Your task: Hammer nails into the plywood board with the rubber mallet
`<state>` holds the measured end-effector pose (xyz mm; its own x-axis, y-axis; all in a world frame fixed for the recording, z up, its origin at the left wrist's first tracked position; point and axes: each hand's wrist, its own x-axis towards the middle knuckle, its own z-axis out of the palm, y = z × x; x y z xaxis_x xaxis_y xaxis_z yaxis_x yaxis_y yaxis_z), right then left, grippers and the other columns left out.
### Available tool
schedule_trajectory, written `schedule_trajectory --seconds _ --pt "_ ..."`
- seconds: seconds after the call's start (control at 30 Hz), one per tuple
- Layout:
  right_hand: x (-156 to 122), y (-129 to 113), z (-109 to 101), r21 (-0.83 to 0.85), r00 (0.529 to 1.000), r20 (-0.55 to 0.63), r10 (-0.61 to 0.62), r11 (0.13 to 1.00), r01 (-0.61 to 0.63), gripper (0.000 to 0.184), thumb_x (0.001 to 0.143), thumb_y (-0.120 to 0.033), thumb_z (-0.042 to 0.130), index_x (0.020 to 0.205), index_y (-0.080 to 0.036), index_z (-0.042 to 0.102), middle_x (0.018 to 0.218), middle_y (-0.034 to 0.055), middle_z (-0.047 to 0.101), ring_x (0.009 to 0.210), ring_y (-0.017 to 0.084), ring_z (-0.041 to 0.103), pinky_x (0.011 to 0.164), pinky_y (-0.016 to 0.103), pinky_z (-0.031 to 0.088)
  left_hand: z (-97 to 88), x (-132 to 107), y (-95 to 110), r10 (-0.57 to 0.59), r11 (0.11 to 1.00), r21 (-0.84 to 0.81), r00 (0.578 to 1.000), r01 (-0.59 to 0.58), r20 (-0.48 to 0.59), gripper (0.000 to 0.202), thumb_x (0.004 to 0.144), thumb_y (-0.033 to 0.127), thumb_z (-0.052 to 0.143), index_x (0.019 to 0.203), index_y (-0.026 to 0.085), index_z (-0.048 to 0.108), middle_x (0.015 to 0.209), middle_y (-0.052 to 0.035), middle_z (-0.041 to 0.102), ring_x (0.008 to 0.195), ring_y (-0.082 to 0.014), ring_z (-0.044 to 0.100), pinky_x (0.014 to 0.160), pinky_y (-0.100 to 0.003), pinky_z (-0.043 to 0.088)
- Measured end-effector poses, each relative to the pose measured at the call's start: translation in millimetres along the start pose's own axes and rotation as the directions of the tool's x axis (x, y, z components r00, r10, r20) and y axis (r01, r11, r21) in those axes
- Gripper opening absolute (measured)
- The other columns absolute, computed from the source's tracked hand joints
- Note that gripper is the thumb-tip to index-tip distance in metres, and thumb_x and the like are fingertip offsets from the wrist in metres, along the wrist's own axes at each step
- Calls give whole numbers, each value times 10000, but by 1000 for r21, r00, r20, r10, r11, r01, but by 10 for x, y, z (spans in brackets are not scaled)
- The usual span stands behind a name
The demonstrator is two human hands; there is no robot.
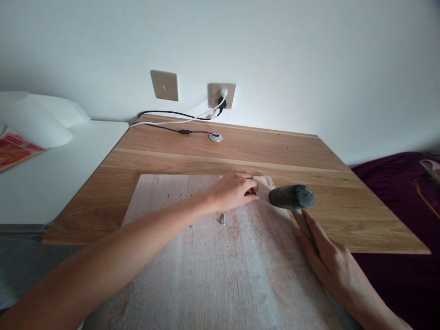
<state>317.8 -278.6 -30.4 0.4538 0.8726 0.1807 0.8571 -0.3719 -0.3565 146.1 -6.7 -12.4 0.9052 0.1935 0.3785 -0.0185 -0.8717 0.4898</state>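
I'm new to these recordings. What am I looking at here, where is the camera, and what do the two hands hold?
There is no machine here: one camera worn on a person's head looks down at their own bare hands. The left hand pinches a small nail against a pale worn board, which lies on a wooden table. The right hand grips the handle of a hammer, whose head is close beside that nail. A loose nail lies on the board nearby. Behind, cables run to a wall socket.

Pale whitewashed board (223, 275), dark grey hammer (292, 197), light-brown table (360, 201).
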Motion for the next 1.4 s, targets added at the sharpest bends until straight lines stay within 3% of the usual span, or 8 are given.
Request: schedule_trajectory --seconds 0.27,0.53,0.63,0.73,0.9,1.07,1.23,1.4 --pt "82 -191 -132 61 995 73 62 996 -67 731 1087 -607 412 1578 -97 593 1024 176 841 920 397 835 593 385 600 32 2 -51 2 999 -32 1000 -3 -22 202 1005 252 750 820 173 765 852 -63 721 825 -195 646 785 -347 459" --pt "252 -157 -284 128 972 230 40 989 -71 717 1034 -635 436 1494 -107 587 648 40 716 567 257 731 568 319 515 31 -6 -35 -28 998 -56 999 26 -29 128 968 188 751 844 174 778 889 -61 739 834 -191 669 770 -329 457" --pt "343 -196 -331 165 923 377 69 976 -141 721 1022 -675 406 1448 -113 555 503 -39 577 418 205 600 496 297 453 24 -2 -30 -27 996 -80 1000 26 -15 113 952 154 742 847 173 779 894 -58 742 831 -188 669 767 -328 460" --pt "403 -238 -346 259 858 502 105 929 -265 659 1015 -678 448 1399 -150 532 505 -76 526 390 153 529 460 259 421 16 0 -33 -19 996 -82 1000 19 -1 131 957 154 726 836 176 771 888 -52 729 813 -181 652 746 -331 451" --pt "425 -235 -304 430 865 488 116 831 -354 620 1018 -720 512 1346 -194 519 575 -102 490 367 78 396 379 206 306 11 1 -34 -32 996 -86 999 32 -5 123 961 170 710 853 190 766 896 -44 719 805 -175 632 734 -339 445" --pt "426 -325 -332 456 870 483 102 819 -349 609 999 -808 512 1089 -206 544 630 -88 500 357 38 362 347 183 305 14 2 -39 -41 993 -110 999 39 -17 91 950 196 725 871 179 766 908 -55 719 821 -180 646 737 -338 452" --pt "400 -455 -372 476 874 469 123 799 -368 573 1011 -765 543 1139 -206 541 641 -95 493 375 35 384 355 158 306 20 6 -55 -19 996 -87 1000 18 -9 123 953 166 692 856 183 766 901 -58 738 832 -190 667 736 -338 452" --pt "377 -408 -301 505 870 477 127 770 -390 613 985 -812 545 1121 -215 520 652 -108 466 354 37 375 333 174 316 21 14 -62 -8 998 -70 1000 8 -4 137 959 181 694 848 187 775 913 -72 766 877 -214 700 765 -350 470"
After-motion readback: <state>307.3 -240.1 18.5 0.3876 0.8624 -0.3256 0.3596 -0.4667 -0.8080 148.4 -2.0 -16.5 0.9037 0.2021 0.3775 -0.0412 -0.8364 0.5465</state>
